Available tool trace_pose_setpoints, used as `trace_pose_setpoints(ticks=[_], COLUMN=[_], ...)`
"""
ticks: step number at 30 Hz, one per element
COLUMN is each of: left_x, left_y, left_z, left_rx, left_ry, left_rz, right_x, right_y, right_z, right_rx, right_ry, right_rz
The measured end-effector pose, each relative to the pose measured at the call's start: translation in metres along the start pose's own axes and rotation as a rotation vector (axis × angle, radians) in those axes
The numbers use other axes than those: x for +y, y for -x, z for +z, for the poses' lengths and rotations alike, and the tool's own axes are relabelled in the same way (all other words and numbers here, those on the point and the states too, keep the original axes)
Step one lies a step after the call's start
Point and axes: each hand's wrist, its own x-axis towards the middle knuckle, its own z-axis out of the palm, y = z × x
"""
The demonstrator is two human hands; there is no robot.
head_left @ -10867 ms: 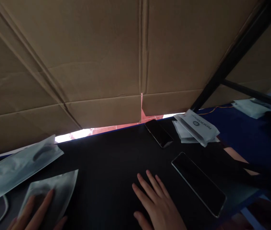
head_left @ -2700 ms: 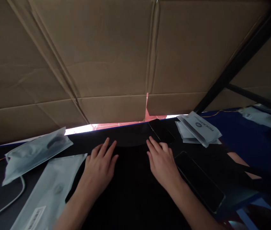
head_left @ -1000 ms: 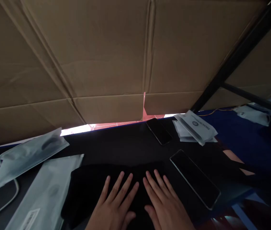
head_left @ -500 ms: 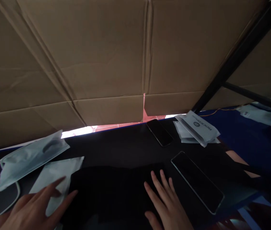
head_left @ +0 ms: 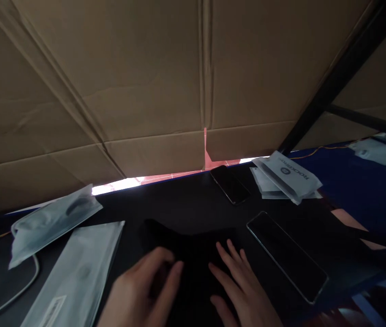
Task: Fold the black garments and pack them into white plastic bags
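Observation:
A black cloth item (head_left: 193, 247) lies in front of me on the dark surface; its exact kind is hard to make out in the dim light. My left hand (head_left: 141, 288) has curled fingers, thumb near the index finger, closed on the cloth's left part, which looks folded inward. On the cloth's right part rests my right hand (head_left: 242, 286), flat with its fingers spread. Left of my left hand is a frosted plastic bag (head_left: 83, 268) with a label. A phone (head_left: 288, 256) lies right of my right hand.
Another frosted bag (head_left: 52, 222) and a white cable (head_left: 18, 288) lie at the left. A second phone (head_left: 230, 184) and printed white packets (head_left: 291, 177) sit farther back. Cardboard (head_left: 145, 81) stands behind the table, with a dark metal bar (head_left: 332, 81) at the right.
My left hand has moved right from beside the frosted bag, closing on the cloth and bringing its left part inward. The labelled bag is now more exposed. My right hand stays spread.

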Motion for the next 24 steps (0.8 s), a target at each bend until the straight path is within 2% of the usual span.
trace_pose_setpoints(ticks=[2,5,7,8,10,13,15,18,20,22,24], left_x=[0.003,-0.014,-0.03,-0.037,-0.047,-0.051,-0.05,-0.048,-0.051,-0.057,-0.065], left_y=[-0.005,-0.001,0.004,0.005,0.007,0.007,0.008,0.013,0.02,0.027,0.035], left_z=[0.013,0.019,0.02,0.021,0.027,0.034,0.033,0.025,0.02,0.018,0.017], left_rx=[-0.046,0.174,0.242,0.207,0.038,-0.146,-0.169,-0.133,-0.039,0.072,0.121], left_ry=[0.007,-0.174,-0.332,-0.385,-0.427,-0.398,-0.339,-0.294,-0.347,-0.433,-0.465], left_rz=[0.07,0.182,0.221,0.236,0.28,0.366,0.366,0.365,0.333,0.223,0.133], right_x=[0.0,0.002,0.003,0.003,0.004,0.003,0.001,0.0,-0.001,-0.001,-0.001], right_y=[0.003,0.011,0.017,0.019,0.022,0.023,0.021,0.015,0.008,0.001,-0.004], right_z=[0.001,0.008,0.012,0.015,0.017,0.019,0.018,0.014,0.009,0.004,0.001], right_rx=[0.03,0.116,0.161,0.167,0.166,0.174,0.177,0.172,0.145,0.11,0.09], right_ry=[-0.016,-0.06,-0.085,-0.093,-0.103,-0.103,-0.097,-0.061,-0.016,0.018,0.032], right_rz=[-0.006,0.019,0.055,0.068,0.08,0.088,0.104,0.116,0.098,0.065,0.041])
